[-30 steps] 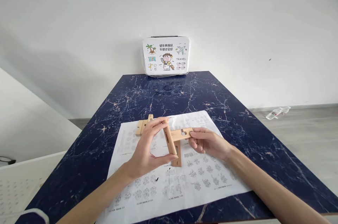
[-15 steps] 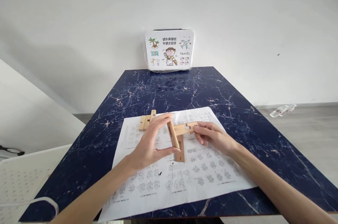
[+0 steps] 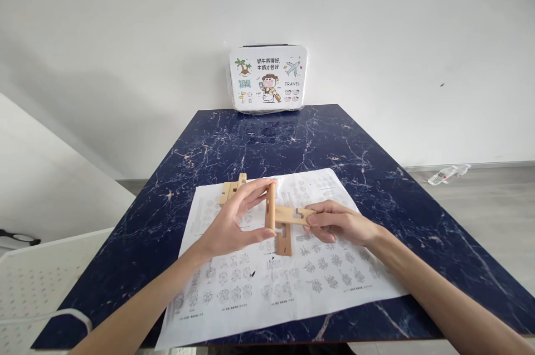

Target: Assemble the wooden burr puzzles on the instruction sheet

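My left hand (image 3: 238, 218) grips an upright wooden puzzle piece (image 3: 271, 207) by its two ends, between thumb and fingertips. My right hand (image 3: 340, 221) pinches the right end of a notched wooden puzzle piece (image 3: 290, 215), held roughly level. The level piece meets the upright one at its middle; whether its end sits inside the slot I cannot tell. Below them a slotted wooden piece marked with a number (image 3: 284, 246) lies on the paper, its upper part hidden. Beyond my left hand, several more wooden pieces (image 3: 228, 192) lie together, partly covered by my fingers.
A large printed sheet (image 3: 234, 310) with puzzle diagrams lies on the dark blue marbled table (image 3: 267, 149). A white cartoon case (image 3: 270, 79) stands at the back against the wall. To the left are a white perforated surface (image 3: 37, 282) and a white cable (image 3: 71, 315).
The upright piece has turned from a slant to nearly vertical. The right hand and its notched piece have dropped slightly, the piece now sloping down to the right.
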Tool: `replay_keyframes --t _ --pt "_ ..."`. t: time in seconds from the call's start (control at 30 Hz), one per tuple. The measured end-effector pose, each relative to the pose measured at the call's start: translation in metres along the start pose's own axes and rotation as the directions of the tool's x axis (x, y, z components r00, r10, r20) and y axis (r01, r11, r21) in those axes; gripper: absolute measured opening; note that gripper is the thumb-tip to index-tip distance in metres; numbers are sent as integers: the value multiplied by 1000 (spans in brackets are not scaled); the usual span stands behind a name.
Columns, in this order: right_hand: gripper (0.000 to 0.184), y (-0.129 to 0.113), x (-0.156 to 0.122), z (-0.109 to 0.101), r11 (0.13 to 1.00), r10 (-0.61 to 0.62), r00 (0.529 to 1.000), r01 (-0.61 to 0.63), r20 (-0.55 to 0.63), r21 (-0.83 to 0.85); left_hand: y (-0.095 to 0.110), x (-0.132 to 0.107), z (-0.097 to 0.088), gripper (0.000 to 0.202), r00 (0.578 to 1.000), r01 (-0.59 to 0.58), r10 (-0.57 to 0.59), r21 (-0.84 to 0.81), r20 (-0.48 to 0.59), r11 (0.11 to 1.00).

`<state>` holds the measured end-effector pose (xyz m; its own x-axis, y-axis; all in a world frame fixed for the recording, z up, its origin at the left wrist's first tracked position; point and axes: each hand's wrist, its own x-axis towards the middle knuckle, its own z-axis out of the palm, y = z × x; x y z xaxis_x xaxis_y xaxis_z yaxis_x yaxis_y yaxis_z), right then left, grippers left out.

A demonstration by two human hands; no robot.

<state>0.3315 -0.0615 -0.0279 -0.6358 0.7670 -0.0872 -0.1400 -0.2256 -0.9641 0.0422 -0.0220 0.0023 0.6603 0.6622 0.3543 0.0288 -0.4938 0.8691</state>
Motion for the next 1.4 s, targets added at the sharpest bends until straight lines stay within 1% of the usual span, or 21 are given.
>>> replay_keyframes --t 0.07,0.17,0.3,0.4,0.57,0.73,0.87,0.97,1.13,1.23,1.33,1.4 --pt "25 2 1 -1 999 0 1000 -1 17 44 1 0 0 81 1000 5 -5 -46 5 999" --pt "25 5 3 -1 993 -9 1000 9 -6 114 1 0 0 81 1000 -12 11 -90 -8 996" --pt "26 7 4 -1 983 -8 998 19 -63 183 2 1 1 81 999 -30 27 -98 -27 995" --pt "26 8 5 0 981 0 997 14 -71 195 2 2 2 82 998 -44 40 -106 -40 993" --pt "26 10 4 1 984 -9 999 15 -35 179 0 1 6 83 998 -59 55 -132 -38 989" --pt "26 12 3 2 986 -40 999 41 -9 162 1 -1 9 82 996 -64 55 -133 -70 989" --pt "26 10 2 2 987 -30 999 24 34 162 1 -3 11 86 999 -34 31 -149 -23 988" --pt "27 9 1 3 988 -24 999 18 37 155 1 -3 11 87 1000 -19 19 -143 -1 990" --pt "29 9 2 5 992 -33 999 31 15 122 2 -3 11 88 1000 -13 12 -101 -12 995" --pt "30 9 1 7 998 -39 999 38 8 59 2 -3 13 93 1000 -12 12 -54 -6 998" --pt "31 9 2 11 999 -29 998 30 52 -32 1 -4 18 100 999 -10 12 -28 48 1000" --pt "32 9 4 15 998 -36 997 40 72 -54 0 -4 21 101 998 -24 26 -31 62 999"
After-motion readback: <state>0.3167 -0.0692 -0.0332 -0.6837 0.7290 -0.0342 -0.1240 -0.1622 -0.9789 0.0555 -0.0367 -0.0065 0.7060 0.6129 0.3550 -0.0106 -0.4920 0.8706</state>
